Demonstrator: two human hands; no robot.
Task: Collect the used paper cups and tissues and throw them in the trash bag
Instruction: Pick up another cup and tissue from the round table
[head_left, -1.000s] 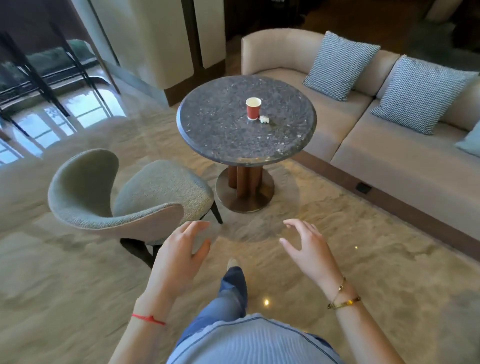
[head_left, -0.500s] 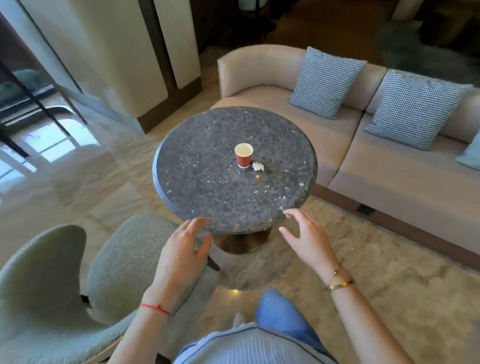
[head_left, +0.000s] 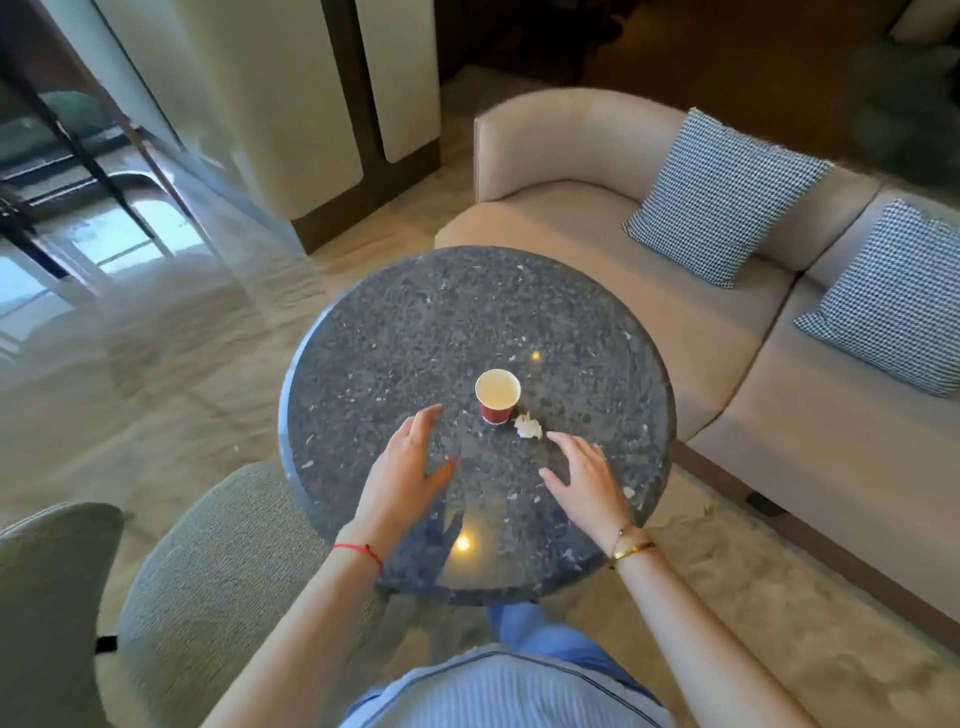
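Red string bracelet (head_left: 358, 550), gold bangles (head_left: 631, 545) (perhaps two), ribbed blue top (head_left: 498, 691), jeans (head_left: 540, 631).

Position: you have closed in on the round table (head_left: 363, 332); a second ago it stood well ahead across the floor, and now its near edge lies just below your chest.

Left hand (head_left: 402, 467): earlier over the floor short of the table, now above the tabletop inside the near edge, fingers spread, near the paper cup (head_left: 497, 396) on its left side, not touching it.

Right hand (head_left: 584, 480): likewise moved in over the tabletop, fingers relaxed, fingertips just short of the crumpled tissue (head_left: 528, 426).

Cup: its open mouth now faces you from above.
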